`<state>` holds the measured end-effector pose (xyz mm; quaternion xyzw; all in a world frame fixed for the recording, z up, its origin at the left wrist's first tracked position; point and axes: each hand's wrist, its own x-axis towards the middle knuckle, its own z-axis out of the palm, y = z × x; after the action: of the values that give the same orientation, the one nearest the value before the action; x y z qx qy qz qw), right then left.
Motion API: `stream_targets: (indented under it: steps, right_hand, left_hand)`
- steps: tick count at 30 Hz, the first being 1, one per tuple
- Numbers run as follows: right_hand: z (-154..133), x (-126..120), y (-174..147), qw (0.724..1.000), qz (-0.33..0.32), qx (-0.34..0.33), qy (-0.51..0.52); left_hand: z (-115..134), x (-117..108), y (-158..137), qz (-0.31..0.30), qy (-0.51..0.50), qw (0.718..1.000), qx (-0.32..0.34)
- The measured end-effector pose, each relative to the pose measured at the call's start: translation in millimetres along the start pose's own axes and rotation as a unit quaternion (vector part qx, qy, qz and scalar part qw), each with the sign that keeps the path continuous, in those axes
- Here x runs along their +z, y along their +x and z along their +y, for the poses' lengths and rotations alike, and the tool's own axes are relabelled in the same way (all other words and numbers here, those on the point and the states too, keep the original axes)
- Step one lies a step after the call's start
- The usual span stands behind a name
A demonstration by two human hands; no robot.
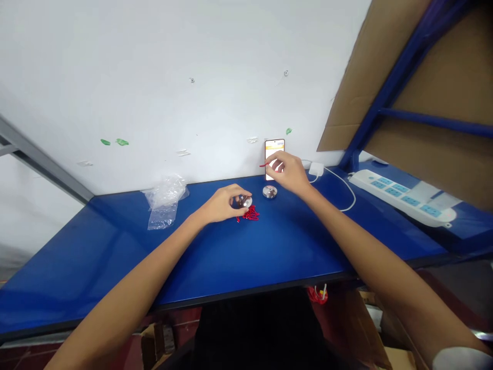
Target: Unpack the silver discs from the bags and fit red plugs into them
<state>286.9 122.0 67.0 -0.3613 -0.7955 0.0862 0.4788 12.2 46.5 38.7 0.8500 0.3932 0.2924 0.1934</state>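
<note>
My left hand [227, 202] is closed around a small round silver metal piece [245, 202], held just over the table. Right below it lies a little heap of short red cords [252, 214]. A single red cord [263, 165] is pinched between the fingertips of my right hand [287, 169], which is raised in front of a phone. That phone [275, 145] leans upright against the wall with its screen lit, partly covered by the hand. A second round silver metal piece [270, 191] rests on the table between my hands.
Crumpled clear plastic bags [164, 200] lie left on the blue table [215, 262]. At the right are a white charger [316, 169] with its cable and a long power strip [404, 198]. A blue metal frame [370, 115] with cardboard stands beyond the right side.
</note>
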Motion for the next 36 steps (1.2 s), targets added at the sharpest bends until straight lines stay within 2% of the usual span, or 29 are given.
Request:
stream_targets:
  steps: [4,10,15,19,22,25,32,34,36]
  right_hand:
    - [17.3,-5.4,2.1,0.998,-0.03,0.041,-0.048]
    - [24.3,-3.4,1.4,0.99,-0.092,0.066,-0.079]
    - [24.0,-5.0,2.0,0.99,-0.091,0.07,-0.087]
    - [20.7,-4.9,1.9,0.99,-0.11,0.05,-0.07]
    - [18.0,-1.6,1.1,0.985,-0.172,0.012,-0.008]
    - [14.7,3.3,-1.1,0.967,-0.246,-0.021,0.053]
    - [-2.1,14.3,-10.6,0.931,-0.346,-0.032,0.11]
    - [-6.4,15.6,-11.5,0.934,-0.338,-0.022,0.108]
    - [-8.6,16.0,-11.1,0.948,-0.301,-0.016,0.104]
  left_hand:
    - [7.8,4.7,-1.7,-0.032,0.041,0.998,0.021]
    - [9.2,3.1,-1.9,-0.051,0.07,0.996,0.025]
    - [9.9,3.8,-1.7,-0.015,0.062,0.997,0.031]
    - [7.6,5.6,-1.3,0.022,0.073,0.997,0.023]
    - [3.1,5.1,-0.6,0.076,0.078,0.994,-0.014]
    - [-1.7,3.0,0.3,0.121,0.081,0.989,-0.036]
    - [-4.9,3.0,1.2,0.153,0.093,0.983,-0.037]
    - [-5.0,4.1,1.5,0.155,0.089,0.983,-0.034]
    - [-5.2,5.3,1.7,0.156,0.082,0.984,-0.031]
